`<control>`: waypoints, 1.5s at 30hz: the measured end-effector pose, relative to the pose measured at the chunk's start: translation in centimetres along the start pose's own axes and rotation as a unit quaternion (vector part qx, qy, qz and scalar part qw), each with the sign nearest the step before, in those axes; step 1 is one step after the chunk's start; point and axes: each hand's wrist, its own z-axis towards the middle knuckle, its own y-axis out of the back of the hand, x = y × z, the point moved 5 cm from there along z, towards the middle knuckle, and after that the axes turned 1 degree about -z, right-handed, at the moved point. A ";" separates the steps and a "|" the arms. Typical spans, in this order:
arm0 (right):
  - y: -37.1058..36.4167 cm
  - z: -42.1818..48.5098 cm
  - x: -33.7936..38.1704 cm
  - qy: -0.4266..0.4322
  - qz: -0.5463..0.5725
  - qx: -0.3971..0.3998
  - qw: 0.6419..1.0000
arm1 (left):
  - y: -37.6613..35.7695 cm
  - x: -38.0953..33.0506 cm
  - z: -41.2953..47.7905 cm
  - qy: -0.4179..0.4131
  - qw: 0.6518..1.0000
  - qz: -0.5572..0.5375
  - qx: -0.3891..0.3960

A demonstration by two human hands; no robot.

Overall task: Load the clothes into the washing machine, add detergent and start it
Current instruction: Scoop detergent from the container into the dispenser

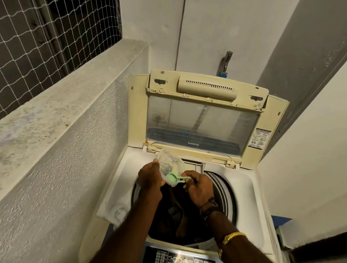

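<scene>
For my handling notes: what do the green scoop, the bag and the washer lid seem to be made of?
Green scoop: probably moulded plastic, matt, one even colour.
Bag: thin clear plastic film, creased, contents showing through.
Lid: cream rigid plastic frame around a glossy transparent pane with reflections; glass or plastic, I cannot tell.

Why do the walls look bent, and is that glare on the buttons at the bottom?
Head view: the wide-angle lens bows the ledge and walls; warm light glares off the control panel; the drum is in deep shadow, so the clothes barely show; the clear lid shows faint reflections.
</scene>
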 end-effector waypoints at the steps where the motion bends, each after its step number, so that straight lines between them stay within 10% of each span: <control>1: 0.1 0.0 -0.1 -0.031 0.033 0.007 0.999 | -0.1 0.2 0.2 -0.008 1.000 0.002 -0.006; 9: 0.2 0.2 -0.8 -0.227 0.303 0.002 0.926 | -1.1 0.2 -1.3 -0.022 0.996 -0.078 0.025; 19: 0.7 0.9 -1.6 -0.239 0.466 -0.048 0.850 | 0.6 1.2 -0.8 -0.033 0.994 -0.106 -0.008; 31: 2.8 2.2 -4.5 -0.155 0.159 -0.136 0.966 | 1.1 0.9 -0.5 -0.025 0.990 -0.138 -0.016; 45: 2.4 2.8 -4.6 -0.174 0.187 -0.155 0.954 | 0.8 1.2 0.4 -0.025 0.989 -0.142 -0.001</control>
